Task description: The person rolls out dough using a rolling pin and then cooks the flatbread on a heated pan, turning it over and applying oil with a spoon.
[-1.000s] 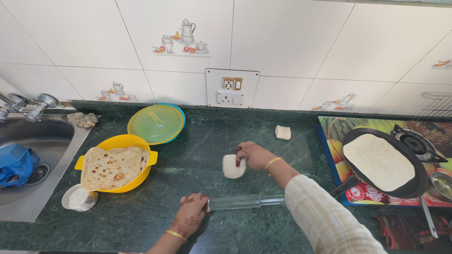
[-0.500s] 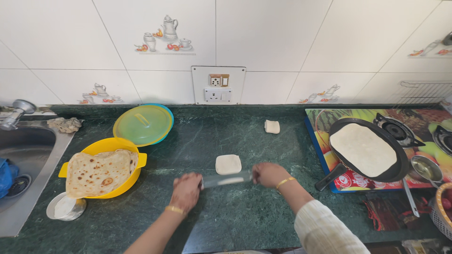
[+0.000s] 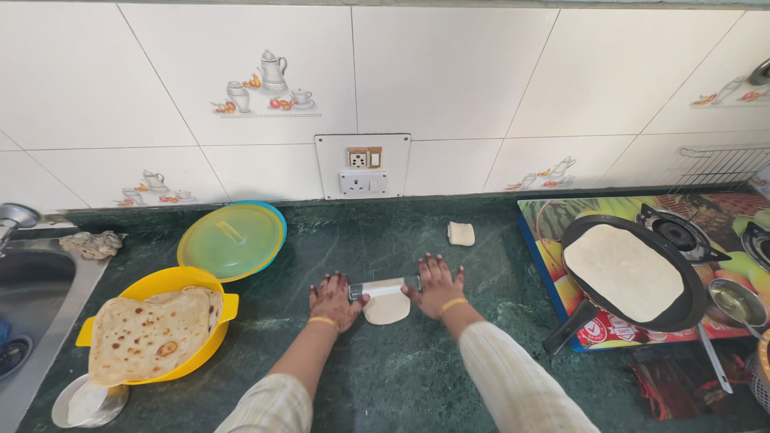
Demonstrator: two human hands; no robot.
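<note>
Your left hand (image 3: 335,298) and right hand (image 3: 437,285) pressed flat, fingers spread, on the rolling pin (image 3: 385,287) over the dough (image 3: 387,307) on the desk (image 3: 385,377).

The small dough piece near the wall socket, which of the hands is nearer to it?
Right. The right hand lies just below the small dough piece, pressing the rolling pin; the left hand is farther away on the pin's other end.
</note>
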